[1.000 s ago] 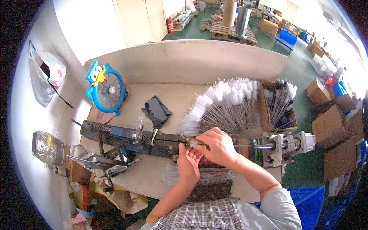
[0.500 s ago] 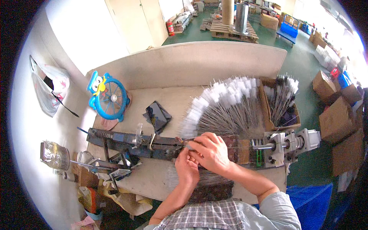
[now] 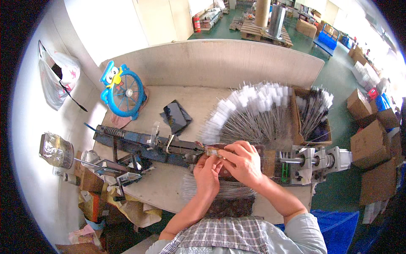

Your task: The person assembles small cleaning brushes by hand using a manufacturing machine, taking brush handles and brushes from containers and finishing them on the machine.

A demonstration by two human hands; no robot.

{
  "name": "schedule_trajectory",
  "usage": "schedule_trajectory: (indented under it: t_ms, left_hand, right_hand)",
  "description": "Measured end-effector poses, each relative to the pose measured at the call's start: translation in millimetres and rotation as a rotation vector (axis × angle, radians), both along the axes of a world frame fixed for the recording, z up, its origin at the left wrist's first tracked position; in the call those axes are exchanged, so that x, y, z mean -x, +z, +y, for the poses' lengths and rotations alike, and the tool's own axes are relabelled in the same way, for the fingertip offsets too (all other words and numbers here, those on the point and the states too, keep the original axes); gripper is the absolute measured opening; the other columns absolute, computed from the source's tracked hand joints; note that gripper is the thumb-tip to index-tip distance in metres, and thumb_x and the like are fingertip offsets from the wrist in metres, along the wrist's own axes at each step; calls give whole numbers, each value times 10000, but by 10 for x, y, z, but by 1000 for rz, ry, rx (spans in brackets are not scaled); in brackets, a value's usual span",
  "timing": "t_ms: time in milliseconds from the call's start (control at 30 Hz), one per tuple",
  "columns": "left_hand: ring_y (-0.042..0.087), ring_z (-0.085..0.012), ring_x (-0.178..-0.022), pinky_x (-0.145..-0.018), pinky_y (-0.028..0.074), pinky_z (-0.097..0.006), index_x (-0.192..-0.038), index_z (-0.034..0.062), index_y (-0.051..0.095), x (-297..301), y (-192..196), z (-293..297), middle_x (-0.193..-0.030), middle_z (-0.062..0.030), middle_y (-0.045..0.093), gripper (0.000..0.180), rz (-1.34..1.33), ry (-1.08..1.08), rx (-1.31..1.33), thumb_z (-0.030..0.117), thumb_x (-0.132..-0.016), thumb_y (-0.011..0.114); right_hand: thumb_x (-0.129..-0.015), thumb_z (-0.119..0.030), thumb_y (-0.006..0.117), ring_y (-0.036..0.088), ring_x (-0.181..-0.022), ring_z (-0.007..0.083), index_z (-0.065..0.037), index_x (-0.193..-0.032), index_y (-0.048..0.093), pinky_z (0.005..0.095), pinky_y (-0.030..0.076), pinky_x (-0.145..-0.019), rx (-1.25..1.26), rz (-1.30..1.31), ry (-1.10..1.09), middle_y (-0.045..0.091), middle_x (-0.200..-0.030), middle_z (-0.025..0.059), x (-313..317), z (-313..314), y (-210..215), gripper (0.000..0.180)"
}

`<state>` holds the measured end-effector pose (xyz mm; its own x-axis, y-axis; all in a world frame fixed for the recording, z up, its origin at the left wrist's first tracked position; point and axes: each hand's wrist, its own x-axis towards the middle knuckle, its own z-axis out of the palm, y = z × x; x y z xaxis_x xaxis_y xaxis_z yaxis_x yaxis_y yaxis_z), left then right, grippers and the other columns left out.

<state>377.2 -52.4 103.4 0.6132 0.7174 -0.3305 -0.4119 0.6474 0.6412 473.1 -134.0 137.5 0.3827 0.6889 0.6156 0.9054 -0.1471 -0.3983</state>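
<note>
My left hand (image 3: 207, 176) is closed, its thumb and fingers pinched together just under the clamp end of a long dark bench machine (image 3: 182, 147). My right hand (image 3: 242, 164) reaches across from the right, fingers bent and pressed together close to the left fingertips. A small pale piece with brownish edges (image 3: 212, 151) shows at the tips of both hands, next to the clamp; its kind is unclear. Whatever lies inside the pinched fingers is hidden. Right of my right hand, a thin wire runs to a metal spindle (image 3: 292, 161).
Behind my hands fans a heap of white-tipped wire brushes (image 3: 253, 110). A cardboard box (image 3: 298, 122) holds dark-tipped brushes. More wires (image 3: 198, 188) lie under my forearms. A blue cartoon fan (image 3: 126, 95) and a black phone (image 3: 174, 114) are farther left.
My right hand has shifted slightly right, uncovering the small pale piece by the clamp. My left hand stays pinched nearby. The whole view has tilted a little.
</note>
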Motion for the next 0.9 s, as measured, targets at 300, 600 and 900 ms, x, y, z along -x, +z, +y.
schedule_trajectory:
  t_ms: [300, 600, 900]
  left_hand:
    - [580, -133, -829, -760, 467, -258, -962, 23, 559, 33, -38, -9, -933, -44, 600, 115, -25, -7, 25, 56, -854, 539]
    - [566, -143, -804, -763, 451, -279, -936, 44, 555, 15, -37, 1, -887, -27, 589, 114, -76, 54, 156, 120, -852, 540]
    - [590, -144, -828, -715, 481, -261, -939, 43, 550, 7, -22, 14, -909, -38, 606, 157, -59, 7, 79, 170, -890, 472]
  right_hand:
    - [-638, -147, 697, 569, -867, 231, -134, -916, 676, 353, 448, -721, -1, 35, 9, 612, -919, 26, 86, 44, 24, 279]
    - [-638, -167, 706, 572, -864, 221, -129, -923, 673, 349, 447, -715, 15, 77, 27, 615, -932, 17, 53, 48, -8, 289]
    - [-668, -221, 683, 565, -863, 197, -122, -959, 645, 346, 431, -735, -18, 26, -82, 604, -932, 2, 101, 133, -43, 310]
